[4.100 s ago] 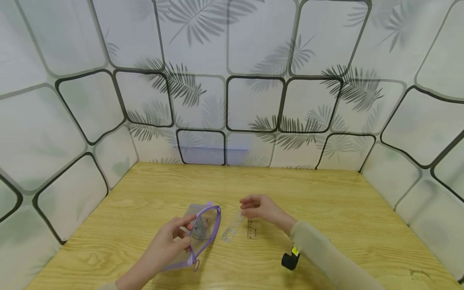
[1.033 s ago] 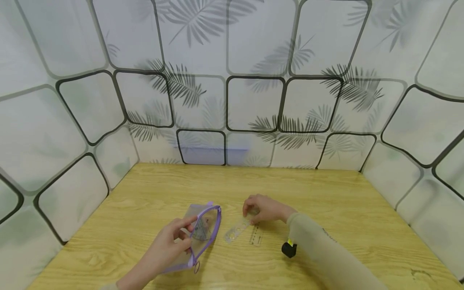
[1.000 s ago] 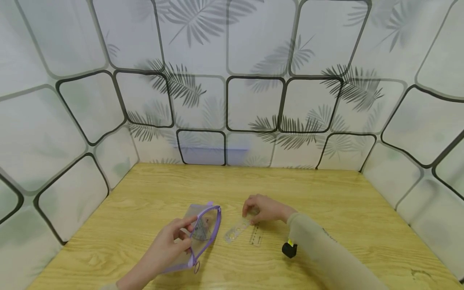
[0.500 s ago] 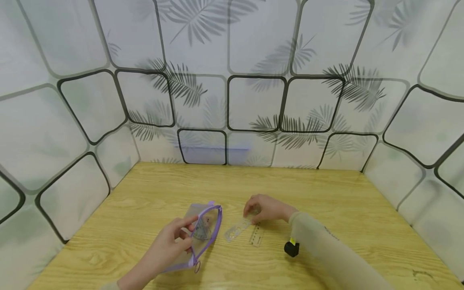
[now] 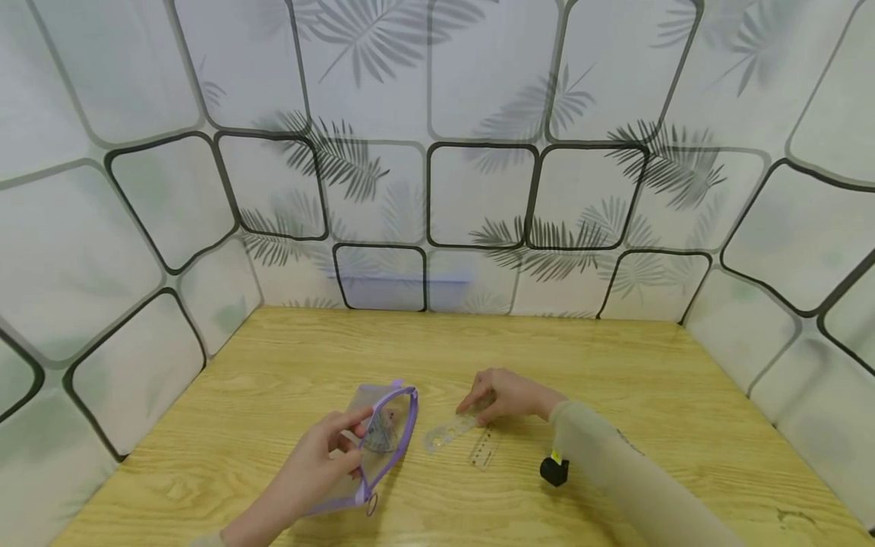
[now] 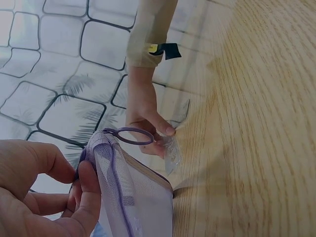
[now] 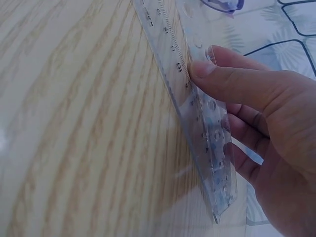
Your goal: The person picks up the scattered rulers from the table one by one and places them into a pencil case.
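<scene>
My left hand [image 5: 324,456] pinches the rim of a purple-edged mesh zip pouch [image 5: 408,429], whose mouth gapes toward the right. Inside the pouch, a clear protractor [image 5: 378,437] shows through the mesh. A purple ring pull [image 6: 136,129] hangs at the zip's near end in the left wrist view. To the right of the pouch, my right hand [image 5: 509,396] grips a clear stencil ruler [image 5: 443,436] with cut-out holes between thumb and fingers. Alongside it lies a clear straight ruler [image 5: 484,450] with printed numbers; in the right wrist view this ruler [image 7: 171,57] overlaps the stencil ruler.
A wood-grain table [image 5: 601,357] spreads beneath everything. Patterned curtain [image 5: 478,197] walls it at the back and both sides. A small black device [image 5: 554,471] with a yellow tab sits at the right sleeve cuff.
My right hand has shifted slightly right and curled further over the rulers. Both rulers have turned, the stencil ruler lying flatter and the straight one slanting. The left hand and pouch stay put.
</scene>
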Tool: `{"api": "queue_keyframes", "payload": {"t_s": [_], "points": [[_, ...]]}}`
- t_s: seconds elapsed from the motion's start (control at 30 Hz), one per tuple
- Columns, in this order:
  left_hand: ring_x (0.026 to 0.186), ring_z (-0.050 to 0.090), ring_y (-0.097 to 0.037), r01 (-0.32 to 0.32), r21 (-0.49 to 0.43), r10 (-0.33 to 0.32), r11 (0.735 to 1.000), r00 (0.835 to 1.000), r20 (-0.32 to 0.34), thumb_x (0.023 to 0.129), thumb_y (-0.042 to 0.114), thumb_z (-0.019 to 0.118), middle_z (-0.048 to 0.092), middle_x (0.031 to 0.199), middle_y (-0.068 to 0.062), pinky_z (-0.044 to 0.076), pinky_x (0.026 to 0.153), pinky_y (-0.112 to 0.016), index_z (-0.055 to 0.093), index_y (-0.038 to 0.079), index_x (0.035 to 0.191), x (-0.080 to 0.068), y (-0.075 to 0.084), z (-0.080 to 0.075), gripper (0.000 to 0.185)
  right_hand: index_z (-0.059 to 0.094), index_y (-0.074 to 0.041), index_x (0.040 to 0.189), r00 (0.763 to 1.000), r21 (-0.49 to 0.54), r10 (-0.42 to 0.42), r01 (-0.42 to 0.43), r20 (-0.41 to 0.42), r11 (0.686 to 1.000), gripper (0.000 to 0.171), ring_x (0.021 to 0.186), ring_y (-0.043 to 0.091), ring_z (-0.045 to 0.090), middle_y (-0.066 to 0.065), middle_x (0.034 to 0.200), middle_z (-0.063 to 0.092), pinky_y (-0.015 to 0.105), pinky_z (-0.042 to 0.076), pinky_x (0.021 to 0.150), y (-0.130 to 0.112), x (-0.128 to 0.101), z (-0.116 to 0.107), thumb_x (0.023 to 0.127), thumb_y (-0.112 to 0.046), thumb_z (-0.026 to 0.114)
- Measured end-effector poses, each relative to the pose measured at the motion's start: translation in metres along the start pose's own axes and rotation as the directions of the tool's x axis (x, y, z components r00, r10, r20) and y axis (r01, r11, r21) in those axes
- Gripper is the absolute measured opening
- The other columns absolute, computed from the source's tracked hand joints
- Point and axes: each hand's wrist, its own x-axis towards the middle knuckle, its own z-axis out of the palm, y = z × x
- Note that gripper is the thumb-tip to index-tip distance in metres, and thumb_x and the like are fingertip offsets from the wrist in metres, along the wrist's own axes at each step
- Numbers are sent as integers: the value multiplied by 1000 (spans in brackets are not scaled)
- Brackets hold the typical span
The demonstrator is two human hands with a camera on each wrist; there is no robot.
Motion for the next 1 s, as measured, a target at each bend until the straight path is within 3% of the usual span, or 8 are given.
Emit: {"api": "queue_keyframes", "payload": {"t_s": [0.37,0.6,0.83,1.0], "points": [[72,55,-6,-10,3,10,1000,1000,-8,83,-8,56,52,109,-20,57,60,-27,44,-10,142,0,-1,0,60,74,-21,113,1000,32,6,-5,-11,999,27,86,9,58,0,99,65,20,51,75,-2,-5,2,86,-20,75],[71,56,-7,-4,1,4,1000,1000,-7,83,-8,56,52,108,-20,57,59,-28,45,-10,142,0,-1,0,60,74,-18,113,1000,60,-9,10,-4,998,24,81,2,56,1,98,67,19,52,72,-4,-7,1,89,-15,71],[73,57,-8,42,15,-41,999,999,-11,84,-7,54,51,111,-21,59,62,-31,45,-6,144,2,3,1,61,73,-19,114,999,52,-18,17,32,999,23,78,1,56,0,95,69,19,52,68,-11,-10,-4,94,-13,64],[73,57,-9,31,15,-31,999,1000,-7,83,-7,54,51,111,-21,59,61,-31,44,-7,144,1,3,1,61,73,-17,114,999,37,-14,12,45,999,23,79,1,58,-1,97,69,19,53,70,-15,-11,-6,95,-12,62]]}}
